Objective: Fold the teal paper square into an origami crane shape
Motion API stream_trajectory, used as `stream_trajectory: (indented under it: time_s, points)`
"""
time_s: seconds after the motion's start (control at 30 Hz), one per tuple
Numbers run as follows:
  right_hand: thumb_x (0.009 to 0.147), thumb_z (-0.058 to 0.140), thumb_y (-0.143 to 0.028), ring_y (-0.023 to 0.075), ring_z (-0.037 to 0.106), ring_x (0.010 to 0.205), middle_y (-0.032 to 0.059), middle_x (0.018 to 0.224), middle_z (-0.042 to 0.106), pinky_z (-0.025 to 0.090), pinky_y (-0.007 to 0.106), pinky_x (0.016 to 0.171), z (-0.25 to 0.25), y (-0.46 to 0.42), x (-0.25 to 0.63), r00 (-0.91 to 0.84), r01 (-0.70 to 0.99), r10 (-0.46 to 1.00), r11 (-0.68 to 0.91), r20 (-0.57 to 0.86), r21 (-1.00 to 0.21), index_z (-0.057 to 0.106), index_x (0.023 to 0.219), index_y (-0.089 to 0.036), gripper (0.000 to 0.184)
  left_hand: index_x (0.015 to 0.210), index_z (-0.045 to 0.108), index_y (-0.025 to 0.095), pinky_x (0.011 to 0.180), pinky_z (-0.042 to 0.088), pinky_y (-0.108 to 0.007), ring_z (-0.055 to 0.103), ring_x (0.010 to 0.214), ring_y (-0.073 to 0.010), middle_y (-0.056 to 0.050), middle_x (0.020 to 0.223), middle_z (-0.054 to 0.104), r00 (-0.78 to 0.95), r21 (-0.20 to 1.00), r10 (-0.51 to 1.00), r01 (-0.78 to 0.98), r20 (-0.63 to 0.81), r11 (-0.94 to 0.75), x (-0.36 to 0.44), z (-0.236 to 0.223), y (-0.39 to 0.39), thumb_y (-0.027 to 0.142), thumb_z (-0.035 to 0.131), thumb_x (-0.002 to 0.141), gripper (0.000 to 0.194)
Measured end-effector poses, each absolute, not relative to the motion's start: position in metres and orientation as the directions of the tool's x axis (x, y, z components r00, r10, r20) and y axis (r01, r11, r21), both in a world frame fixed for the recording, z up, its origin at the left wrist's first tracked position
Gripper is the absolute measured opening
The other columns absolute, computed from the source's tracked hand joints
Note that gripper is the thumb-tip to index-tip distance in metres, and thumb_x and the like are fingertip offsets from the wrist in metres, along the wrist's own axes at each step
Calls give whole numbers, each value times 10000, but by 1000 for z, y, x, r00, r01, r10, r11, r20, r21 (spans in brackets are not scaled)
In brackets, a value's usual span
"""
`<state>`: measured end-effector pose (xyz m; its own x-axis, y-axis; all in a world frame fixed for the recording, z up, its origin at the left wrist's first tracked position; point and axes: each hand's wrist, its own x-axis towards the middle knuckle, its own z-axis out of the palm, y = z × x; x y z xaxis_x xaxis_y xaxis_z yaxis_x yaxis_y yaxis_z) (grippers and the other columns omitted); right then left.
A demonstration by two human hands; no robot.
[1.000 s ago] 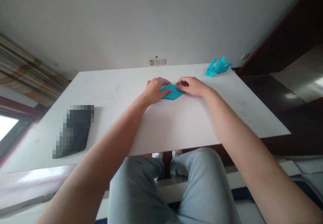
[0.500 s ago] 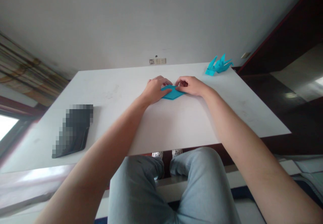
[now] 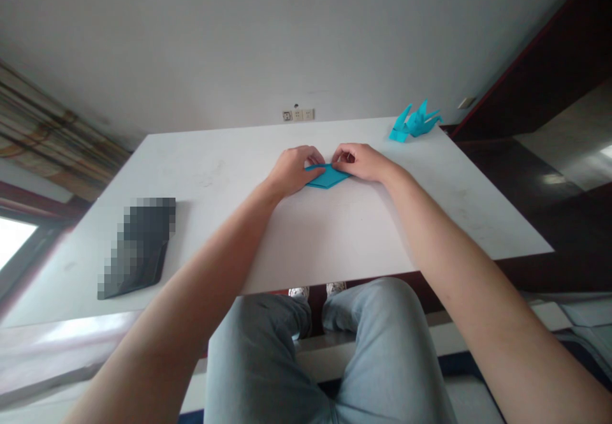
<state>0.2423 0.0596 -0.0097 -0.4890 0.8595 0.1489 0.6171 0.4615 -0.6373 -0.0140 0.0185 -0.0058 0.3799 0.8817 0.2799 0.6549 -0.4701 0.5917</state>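
Observation:
A folded piece of blue paper (image 3: 327,177) lies on the white table (image 3: 329,233) between my hands. My left hand (image 3: 297,168) grips its left side, the thumb lying on top and the fingers curled behind the far edge. At the right end, my right hand (image 3: 358,161) pinches the paper between thumb and curled fingers. Parts of the paper's left and right corners are hidden under my fingers.
Blue origami cranes (image 3: 415,123) stand at the table's far right corner. A dark flat object (image 3: 143,245), partly pixelated, rests on the left side. Behind the table rises a wall with power sockets (image 3: 298,115). My knees are below the front edge.
The fingers of my left hand have shifted slightly at the paper's far edge. My right hand keeps nearly the same place and grip.

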Motion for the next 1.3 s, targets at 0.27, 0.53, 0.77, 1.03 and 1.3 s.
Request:
stream_trajectory:
  time_s: [0.27, 0.53, 0.77, 1.03, 1.3]
  points:
    - [892, 761, -326, 232, 678, 854, 44, 920, 787, 485, 345, 805, -9, 58, 240, -490, 625, 859, 465, 149, -627, 843, 1069, -224, 221, 1071, 848, 213, 1017, 605, -413, 796, 1087, -279, -96, 1151, 883, 391, 552, 873, 677, 292, -487, -14, -8, 20, 287, 716, 983, 175]
    - [909, 774, -345, 244, 703, 880, 46, 929, 797, 496, 351, 815, -11, 59, 239, -495, 616, 855, 471, 155, -632, 837, 1053, -236, 192, 1046, 835, 221, 1005, 607, -423, 797, 1062, -278, -103, 1129, 885, 375, 561, 875, 672, 305, -484, -16, -10, 21, 322, 722, 984, 164]
    - [917, 774, -343, 246, 703, 890, 44, 929, 796, 507, 353, 828, -11, 59, 238, -486, 628, 861, 464, 151, -625, 836, 1059, -239, 187, 1027, 837, 225, 976, 603, -417, 793, 1044, -277, -95, 1113, 886, 367, 562, 881, 679, 297, -472, -15, -8, 20, 329, 731, 979, 156]
    - [926, 778, -365, 249, 700, 897, 53, 969, 802, 504, 361, 836, -11, 59, 238, -481, 654, 865, 461, 141, -599, 843, 1094, -243, 217, 985, 826, 216, 950, 588, -416, 764, 985, -265, -107, 1077, 874, 361, 555, 883, 687, 300, -470, -13, -6, 17, 477, 702, 1039, 294]
    - [941, 789, -353, 251, 691, 903, 46, 973, 805, 494, 363, 849, -10, 59, 237, -474, 678, 871, 456, 131, -576, 856, 1114, -251, 212, 991, 832, 215, 942, 588, -407, 756, 978, -258, -106, 1089, 869, 364, 550, 885, 693, 291, -466, -13, -6, 17, 435, 702, 1029, 258]
